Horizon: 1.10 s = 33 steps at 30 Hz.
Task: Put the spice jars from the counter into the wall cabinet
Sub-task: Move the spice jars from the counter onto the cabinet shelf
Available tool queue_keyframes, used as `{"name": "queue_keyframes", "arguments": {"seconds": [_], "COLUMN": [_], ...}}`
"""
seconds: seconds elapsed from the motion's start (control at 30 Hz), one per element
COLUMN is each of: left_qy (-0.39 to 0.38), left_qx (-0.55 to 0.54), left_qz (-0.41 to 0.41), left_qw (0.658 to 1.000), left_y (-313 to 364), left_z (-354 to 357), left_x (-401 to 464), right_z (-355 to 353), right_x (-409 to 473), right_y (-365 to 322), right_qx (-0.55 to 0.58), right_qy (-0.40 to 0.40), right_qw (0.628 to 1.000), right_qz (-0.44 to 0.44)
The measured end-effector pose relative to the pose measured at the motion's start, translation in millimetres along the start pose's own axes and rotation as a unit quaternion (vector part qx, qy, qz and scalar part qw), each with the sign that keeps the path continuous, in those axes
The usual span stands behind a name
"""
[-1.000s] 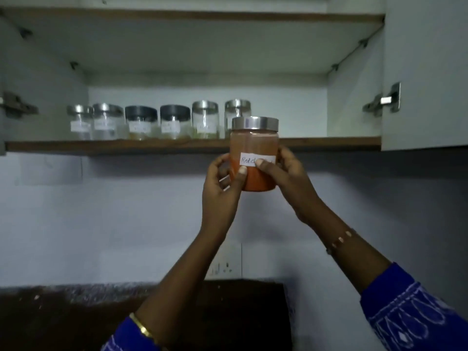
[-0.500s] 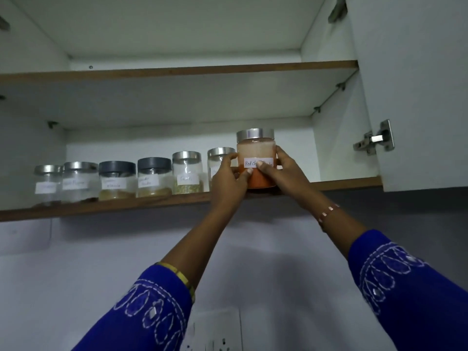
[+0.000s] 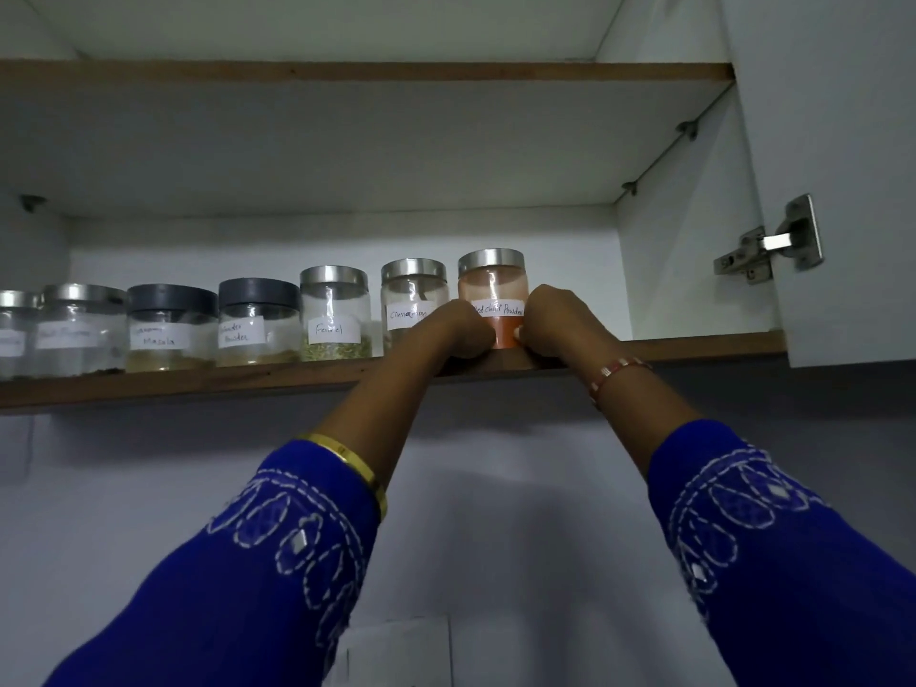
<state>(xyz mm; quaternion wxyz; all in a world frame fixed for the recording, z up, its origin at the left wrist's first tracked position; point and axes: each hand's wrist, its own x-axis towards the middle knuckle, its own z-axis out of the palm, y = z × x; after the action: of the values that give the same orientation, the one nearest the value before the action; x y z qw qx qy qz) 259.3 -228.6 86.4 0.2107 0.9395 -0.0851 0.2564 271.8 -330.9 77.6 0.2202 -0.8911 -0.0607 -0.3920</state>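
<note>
Chili jar on shelf | both hands gripping it | cinnamon jar just left

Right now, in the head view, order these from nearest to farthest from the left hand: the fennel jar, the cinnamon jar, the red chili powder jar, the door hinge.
1. Red chili powder jar: the left hand grips it, on the lower shelf.
2. Cinnamon jar: just left, partly behind that hand.
3. Fennel jar: next jar leftward.
4. Door hinge: far right, on the open door.
</note>
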Motion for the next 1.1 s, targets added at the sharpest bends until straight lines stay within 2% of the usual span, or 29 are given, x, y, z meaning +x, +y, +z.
{"name": "queue_keyframes", "arguments": {"seconds": [0.27,0.33,0.43,0.5,0.63,0.73,0.8,0.87,1.1], "left_qy": [0.046,0.092,0.192,0.209,0.190,0.143,0.078,0.044,0.008], "left_qx": [0.028,0.078,0.162,0.184,0.163,0.049,-0.072,-0.145,-0.172], "left_qz": [0.007,0.019,0.076,0.076,0.110,0.121,0.081,0.043,-0.059], "left_qw": [0.999,0.993,0.965,0.957,0.962,0.981,0.991,0.987,0.983], "left_y": [-3.7,-5.9,-8.4,-12.8,-35.4,-51.3,-62.8,-77.2,-142.9], "left_z": [13.2,18.4,26.6,30.2,41.9,49.7,56.9,65.3,91.3], "left_x": [1.3,-7.4,-27.4,-40.5,-72.6,-115.8,-148.9,-182.1,-280.7], "right_z": [3.4,4.4,5.2,6.2,17.1,31.3,45.5,62.0,135.1], "right_x": [-6.4,-12.4,-27.9,-40.5,-71.5,-109.9,-139.9,-172.8,-294.5], "right_y": [-0.7,-1.9,-2.0,3.5,20.3,23.4,20.0,13.6,-11.8], "right_qx": [-0.004,-0.008,0.015,0.050,0.013,0.024,0.046,0.070,0.166], "right_qy": [0.022,0.022,0.029,0.047,0.060,0.057,0.051,0.035,-0.116], "right_qw": [1.000,1.000,0.997,0.991,0.978,0.980,0.979,0.979,0.969], "right_qz": [-0.002,-0.011,-0.066,-0.117,-0.198,-0.188,-0.192,-0.189,-0.141]}}
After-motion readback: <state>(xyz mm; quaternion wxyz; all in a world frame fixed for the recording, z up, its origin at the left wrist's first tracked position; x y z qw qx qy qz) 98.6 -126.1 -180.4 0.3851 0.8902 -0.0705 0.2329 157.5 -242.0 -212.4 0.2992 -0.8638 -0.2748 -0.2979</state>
